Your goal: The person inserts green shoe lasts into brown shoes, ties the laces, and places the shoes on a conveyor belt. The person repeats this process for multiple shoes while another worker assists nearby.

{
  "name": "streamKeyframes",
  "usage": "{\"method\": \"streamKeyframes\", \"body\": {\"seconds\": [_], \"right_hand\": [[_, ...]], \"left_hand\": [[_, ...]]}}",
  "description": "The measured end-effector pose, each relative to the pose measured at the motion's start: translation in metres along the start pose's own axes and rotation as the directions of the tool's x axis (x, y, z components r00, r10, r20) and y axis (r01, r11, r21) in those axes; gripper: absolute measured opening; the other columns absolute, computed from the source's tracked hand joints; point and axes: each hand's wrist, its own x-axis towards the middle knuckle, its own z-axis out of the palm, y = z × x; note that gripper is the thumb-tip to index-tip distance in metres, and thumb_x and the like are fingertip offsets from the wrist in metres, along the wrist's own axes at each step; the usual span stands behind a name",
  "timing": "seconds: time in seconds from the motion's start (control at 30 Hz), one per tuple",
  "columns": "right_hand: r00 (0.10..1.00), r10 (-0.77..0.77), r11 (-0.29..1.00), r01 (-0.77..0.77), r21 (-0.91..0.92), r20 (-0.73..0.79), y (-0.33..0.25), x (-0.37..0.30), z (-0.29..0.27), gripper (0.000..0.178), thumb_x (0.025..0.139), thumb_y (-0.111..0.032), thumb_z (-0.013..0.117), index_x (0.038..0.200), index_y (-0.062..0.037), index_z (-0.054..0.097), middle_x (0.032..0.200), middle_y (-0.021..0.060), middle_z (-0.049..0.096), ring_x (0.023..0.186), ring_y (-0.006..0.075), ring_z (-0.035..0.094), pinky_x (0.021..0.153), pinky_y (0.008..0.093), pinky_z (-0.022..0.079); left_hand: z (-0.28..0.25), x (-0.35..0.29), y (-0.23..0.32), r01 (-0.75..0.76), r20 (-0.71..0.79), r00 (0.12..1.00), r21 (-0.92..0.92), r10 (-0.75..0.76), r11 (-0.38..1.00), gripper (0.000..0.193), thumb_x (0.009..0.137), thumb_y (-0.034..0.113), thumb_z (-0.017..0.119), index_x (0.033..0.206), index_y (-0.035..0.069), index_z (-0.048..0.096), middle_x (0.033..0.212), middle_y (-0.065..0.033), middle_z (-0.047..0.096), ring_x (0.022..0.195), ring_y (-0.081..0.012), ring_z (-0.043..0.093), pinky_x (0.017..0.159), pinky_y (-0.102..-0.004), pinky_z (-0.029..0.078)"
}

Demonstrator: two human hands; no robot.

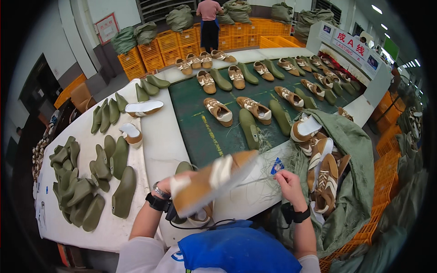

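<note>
While left grip (166, 185) clasps shoe (211, 182), right (290, 185) pinches thread (256, 181).

Shoe factory floor: green belt (189, 123) carrying rows of brown-white shoes (217, 112), green lasts (248, 127); more lasts heaped on white table (107, 233) at left; stacked orange crates (187, 44), bulging sacks (180, 18) along far wall.

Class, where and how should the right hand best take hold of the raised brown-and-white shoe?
Probably by its tapered end, coming from the right, thumb and fingers on either side. The brown-and-white shoe points rightward, that narrow end uncovered on the side of the right hand; the left hand holds the other end.
</note>
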Motion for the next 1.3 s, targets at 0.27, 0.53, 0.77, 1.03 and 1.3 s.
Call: {"method": "streamKeyframes", "body": {"seconds": [0.27, 0.53, 0.77, 1.03, 1.3], "right_hand": [[0.945, -0.063, 0.938, -0.054, -0.341, -0.322, 0.031, 0.065, -0.023, 0.021, 0.091, -0.016, 0.052, 0.081, 0.0019, 0.059, 0.066, 0.0112, 0.058, 0.062, 0.0196, 0.054, 0.06, 0.0306, 0.043], [0.888, -0.349, 0.825, 0.442, -0.353, 0.298, -0.081, 0.01, -0.024, 0.011, 0.078, -0.002, 0.061, 0.088, -0.0017, 0.064, 0.068, 0.0125, 0.06, 0.066, 0.0251, 0.06, 0.06, 0.0321, 0.046], [0.889, -0.032, 0.999, 0.02, 0.031, 0.456, -0.086, 0.039, 0.052, 0.03, 0.086, -0.013, 0.064, 0.114, -0.0023, 0.061, 0.077, 0.0064, 0.063, 0.068, 0.011, 0.06, 0.063, 0.025, 0.047], [0.906, -0.339, 0.904, 0.388, -0.178, 0.252, -0.107, 0.029, 0.109, 0.025, 0.082, -0.009, 0.064, 0.107, -0.0033, 0.063, 0.076, 0.0104, 0.065, 0.064, 0.0236, 0.062, 0.06, 0.0298, 0.048], [0.925, -0.304, 0.949, 0.316, 0.016, -0.226, -0.114, 0.06, 0.085, 0.016, 0.087, -0.015, 0.061, 0.099, -0.0054, 0.064, 0.074, 0.0005, 0.059, 0.068, 0.0134, 0.055, 0.059, 0.0275, 0.043]], "left_hand": [[-0.007, -0.027, 0.03, -0.107, 0.439, 0.86, 0.656, -0.261, 0.748, 0.025, 0.087, 0.022, 0.062, 0.088, -0.002, 0.053, 0.065, -0.0113, 0.052, 0.058, -0.0182, 0.045, 0.055, -0.0334, 0.04], [-0.132, -0.039, 0.042, 0.437, -0.397, 0.615, 0.891, 0.681, 0.126, 0.024, 0.078, 0.001, 0.051, 0.099, 0.0, 0.063, 0.078, -0.0201, 0.065, 0.071, -0.0353, 0.064, 0.064, -0.039, 0.052], [-0.049, 0.001, 0.046, 0.232, -0.118, 0.656, 0.971, 0.746, -0.051, 0.035, 0.073, 0.002, 0.056, 0.108, 0.003, 0.053, 0.083, -0.017, 0.06, 0.069, -0.0353, 0.059, 0.062, -0.0423, 0.049], [-0.004, 0.027, 0.048, 0.143, -0.264, 0.597, 0.964, 0.758, 0.223, 0.03, 0.072, 0.003, 0.055, 0.102, 0.004, 0.05, 0.077, -0.018, 0.06, 0.068, -0.0376, 0.059, 0.061, -0.0433, 0.048], [0.008, 0.022, 0.052, 0.155, -0.221, 0.606, 0.975, 0.764, 0.159, 0.032, 0.071, 0.002, 0.055, 0.102, 0.004, 0.052, 0.084, -0.0167, 0.06, 0.071, -0.0379, 0.059, 0.063, -0.0423, 0.049]]}}
